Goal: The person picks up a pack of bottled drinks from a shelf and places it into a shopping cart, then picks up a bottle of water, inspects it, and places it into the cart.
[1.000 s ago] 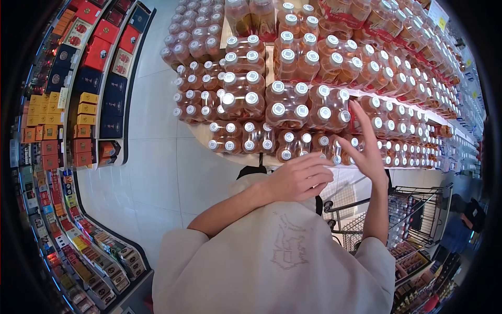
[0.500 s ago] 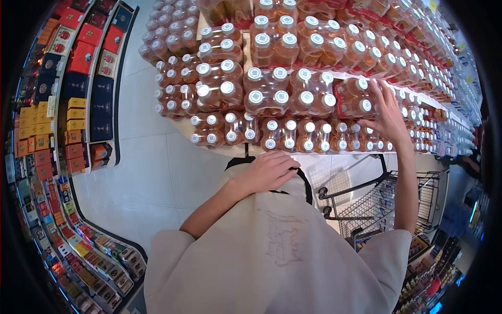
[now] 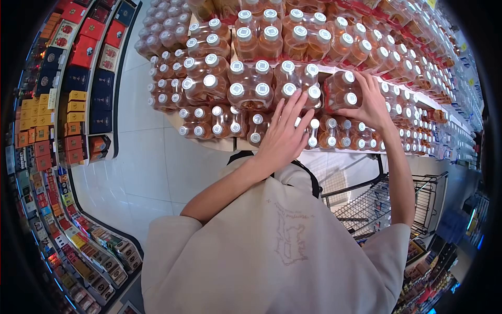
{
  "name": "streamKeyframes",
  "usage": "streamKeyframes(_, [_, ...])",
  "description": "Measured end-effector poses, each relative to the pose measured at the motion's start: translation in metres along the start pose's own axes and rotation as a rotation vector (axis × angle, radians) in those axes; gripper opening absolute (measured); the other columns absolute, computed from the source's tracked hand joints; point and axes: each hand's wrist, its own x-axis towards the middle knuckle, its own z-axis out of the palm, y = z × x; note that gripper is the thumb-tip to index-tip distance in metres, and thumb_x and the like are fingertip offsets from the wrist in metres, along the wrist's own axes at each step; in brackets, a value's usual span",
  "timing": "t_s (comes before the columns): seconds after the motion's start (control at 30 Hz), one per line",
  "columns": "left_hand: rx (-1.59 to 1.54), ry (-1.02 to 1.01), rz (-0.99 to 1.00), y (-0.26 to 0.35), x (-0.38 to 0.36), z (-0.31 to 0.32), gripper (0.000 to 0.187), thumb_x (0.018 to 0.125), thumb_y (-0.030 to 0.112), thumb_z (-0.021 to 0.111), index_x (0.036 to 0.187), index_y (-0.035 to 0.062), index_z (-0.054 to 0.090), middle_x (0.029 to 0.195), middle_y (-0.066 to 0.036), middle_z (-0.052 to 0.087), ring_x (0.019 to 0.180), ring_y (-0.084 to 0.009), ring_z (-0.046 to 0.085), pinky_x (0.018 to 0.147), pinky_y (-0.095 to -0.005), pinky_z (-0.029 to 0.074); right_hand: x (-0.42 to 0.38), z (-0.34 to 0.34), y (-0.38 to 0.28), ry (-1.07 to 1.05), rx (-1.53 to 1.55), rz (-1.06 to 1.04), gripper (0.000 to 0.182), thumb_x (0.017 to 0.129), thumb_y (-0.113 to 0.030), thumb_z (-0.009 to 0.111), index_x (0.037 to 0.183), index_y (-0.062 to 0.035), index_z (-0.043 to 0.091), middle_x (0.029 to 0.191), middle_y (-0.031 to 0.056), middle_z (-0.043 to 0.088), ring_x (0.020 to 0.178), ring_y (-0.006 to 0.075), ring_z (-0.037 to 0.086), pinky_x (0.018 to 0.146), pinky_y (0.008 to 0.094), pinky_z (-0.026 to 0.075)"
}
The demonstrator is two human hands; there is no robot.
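Note:
A shrink-wrapped pack of amber drink bottles (image 3: 335, 97) with white caps stands in the upper row of the display. My right hand (image 3: 372, 104) is closed around its right side, thumb at the front and fingers along the far side. To the left, my left hand (image 3: 285, 131) is open with fingers spread, its fingertips over the front caps of the neighbouring bottle pack (image 3: 295, 78). It partly hides the lower row of bottles (image 3: 332, 133) beneath.
More wrapped bottle packs (image 3: 251, 86) fill the display to the left, behind and right. A wire shopping cart (image 3: 361, 201) stands at lower right. Shelves of boxed goods (image 3: 81, 112) run along the left, across a tiled floor (image 3: 144, 157).
My left hand has risen from my front to the bottles, its fingers spreading. My right hand has closed in around the pack's side. The view has shifted slightly.

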Motion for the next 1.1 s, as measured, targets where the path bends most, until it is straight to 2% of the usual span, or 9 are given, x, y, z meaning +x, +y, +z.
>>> streamKeyframes(0.33, [-0.025,-0.01,-0.053,-0.002,-0.013,0.014,0.046,0.092,0.013,0.073,0.135,0.0024,0.061,0.171,-0.019,0.031,0.159,-0.0419,0.025,0.126,-0.058,0.027,0.023,-0.011,-0.01,-0.049,-0.031,-0.15,0.104,0.075,-0.063,0.086,0.15,-0.0016,0.05,0.138,0.0149,0.055,0.125,0.035,0.058,0.1,0.0466,0.055])
streamKeyframes(0.63, [-0.145,0.067,-0.132,0.01,-0.017,0.019,0.031,0.094,0.008,0.072,0.125,0.0033,0.067,0.159,-0.018,0.049,0.153,-0.0433,0.038,0.121,-0.0542,0.038,0.027,0.002,-0.014,0.003,0.071,-0.201,0.103,0.075,-0.06,0.088,0.149,0.0012,0.051,0.135,0.0171,0.056,0.125,0.0357,0.057,0.102,0.0464,0.052])
streamKeyframes(0.7, [-0.143,0.113,-0.114,0.013,-0.01,0.021,0.031,0.093,0.005,0.071,0.124,0.004,0.068,0.151,-0.016,0.056,0.149,-0.0415,0.044,0.12,-0.0541,0.04,0.023,0.013,-0.012,0.042,0.099,-0.179,0.102,0.075,-0.057,0.089,0.149,0.0021,0.05,0.138,0.0189,0.054,0.13,0.0381,0.053,0.109,0.0486,0.047])
streamKeyframes(0.8, [-0.119,0.143,-0.038,0.025,0.016,0.019,0.034,0.091,0.003,0.07,0.125,0.0048,0.068,0.145,-0.015,0.06,0.145,-0.0393,0.049,0.121,-0.054,0.039,0.017,0.026,-0.006,0.129,0.183,-0.237,0.108,0.076,-0.056,0.089,0.155,0.0024,0.043,0.142,0.0202,0.05,0.135,0.0387,0.049,0.116,0.0507,0.041])
streamKeyframes(0.9, [-0.105,0.118,0.048,0.041,0.061,0.019,0.04,0.091,0.005,0.072,0.13,0.0021,0.064,0.146,-0.017,0.058,0.144,-0.0407,0.049,0.119,-0.0538,0.041,0.015,0.005,0.001,0.085,0.149,-0.395,0.115,0.076,-0.058,0.087,0.163,-0.0052,0.033,0.156,0.0194,0.044,0.147,0.0388,0.042,0.123,0.0558,0.034])
streamKeyframes(0.97, [-0.026,0.053,0.093,0.043,0.085,0.027,0.052,0.092,0.01,0.075,0.14,0.0004,0.056,0.155,-0.019,0.05,0.147,-0.0418,0.044,0.12,-0.0525,0.04,0.009,-0.019,0.022,0.044,0.239,-0.391,0.113,0.077,-0.062,0.085,0.164,-0.0121,0.033,0.16,0.0175,0.043,0.148,0.0394,0.043,0.126,0.0576,0.03])
streamKeyframes(1.03, [0.073,-0.037,0.07,0.043,0.104,0.041,0.06,0.093,0.017,0.077,0.145,0.0011,0.051,0.16,-0.019,0.043,0.151,-0.0412,0.038,0.123,-0.0527,0.036,-0.004,-0.053,0.054,-0.034,0.068,-0.292,0.111,0.076,-0.061,0.085,0.164,-0.0144,0.036,0.161,0.0171,0.043,0.147,0.0396,0.044,0.126,0.0573,0.03])
streamKeyframes(1.07, [0.146,-0.073,0.078,0.04,0.11,0.05,0.069,0.093,0.031,0.078,0.148,0.0016,0.047,0.162,-0.019,0.04,0.153,-0.0405,0.034,0.126,-0.0541,0.031,-0.013,-0.068,0.073,-0.077,0.003,-0.239,0.111,0.075,-0.062,0.086,0.163,-0.0157,0.038,0.162,0.0167,0.043,0.147,0.0394,0.044,0.126,0.0563,0.031])
streamKeyframes(1.1, [0.147,-0.075,0.087,0.038,0.116,0.056,0.069,0.093,0.031,0.078,0.148,0.0016,0.047,0.162,-0.019,0.04,0.153,-0.0405,0.034,0.126,-0.0541,0.031,-0.022,-0.068,0.095,-0.093,-0.071,-0.178,0.113,0.075,-0.067,0.084,0.163,-0.0145,0.037,0.161,0.0165,0.043,0.147,0.0402,0.045,0.126,0.0559,0.032])
